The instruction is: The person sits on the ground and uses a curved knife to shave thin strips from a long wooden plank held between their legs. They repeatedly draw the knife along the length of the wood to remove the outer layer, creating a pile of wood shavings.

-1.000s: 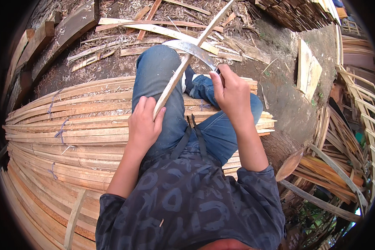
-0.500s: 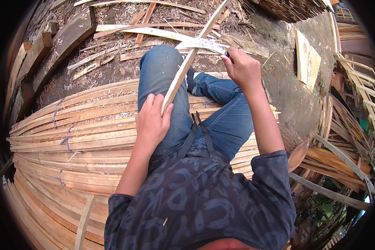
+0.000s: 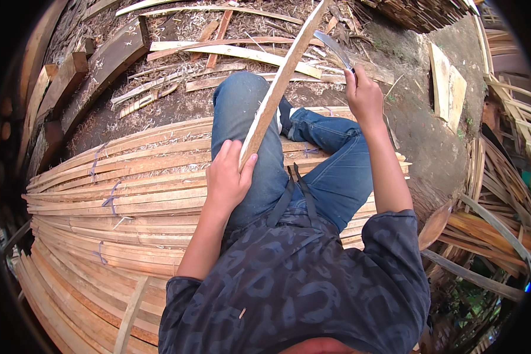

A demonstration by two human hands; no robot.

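My left hand [image 3: 229, 177] is closed around the near end of a long wooden strip [image 3: 280, 85], which slants up and away to the right over my bent knee. The strip has a pale edge and a browner face. A knife [image 3: 335, 52] with a curved, shiny blade is gripped by its dark handle in my right hand [image 3: 364, 93]. Its tip points toward the strip's right edge; whether it touches cannot be told. My right fingers hide most of the handle.
Bundles of wooden strips [image 3: 141, 194] tied with purple cord lie under and left of my legs. Loose strips [image 3: 236, 52] and shavings cover the ground ahead. Heavy timbers [image 3: 103, 68] are at far left, two pale boards [image 3: 447, 82] at right, stacked slats [image 3: 489, 230] beyond.
The knife has come away from across the strip to its right side, and its blade has turned. My right hand has shifted slightly right and nearer. The strip stays in my left hand.
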